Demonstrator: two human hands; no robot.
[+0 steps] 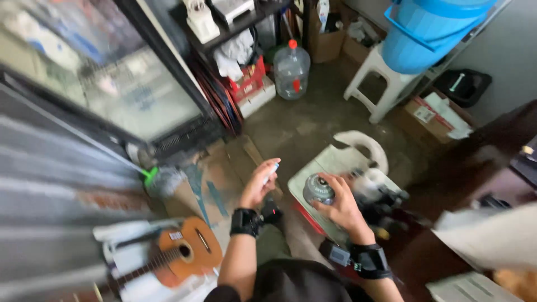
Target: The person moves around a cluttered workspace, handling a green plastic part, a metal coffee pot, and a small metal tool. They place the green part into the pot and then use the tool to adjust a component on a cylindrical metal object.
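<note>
Hands first: the left hand [259, 184] is lifted a bit above the floor, fingers curled together and pinching a small white stick-like thing [272, 169] that pokes out at about 1 o'clock from the fingertips. Too blurry to say what it is exactly, maybe a marker or tube. That wrist has a black strap [245, 221] on it.

The right hand [340, 206] is spread over a round grey metal part [318, 189], thumb and fingers wrapped on its right side, so it's gripping or steadying it. The metal part sits on a pale green and white board [330, 162] that lies flat on the floor, near dead centre of the view. Just at 3 o'clock from the metal part there's a white and black machine body [377, 193], touching or very close to the hand, hard to tell which through the motion blur. The right wrist wears a black band [369, 260] too.

Around them: an acoustic guitar [182, 251] lies at 8 o'clock from the left hand, well apart. A clear water jug with a red cap [291, 70] stands at 12 o'clock on the concrete floor [302, 120]. A white plastic stool [377, 84] is at 1 o'clock with a blue tub [428, 31] on top of it. A glass-fronted cabinet [106, 72] fills the 10 o'clock corner, and flattened cardboard [215, 179] lies under and beside the left hand.
</note>
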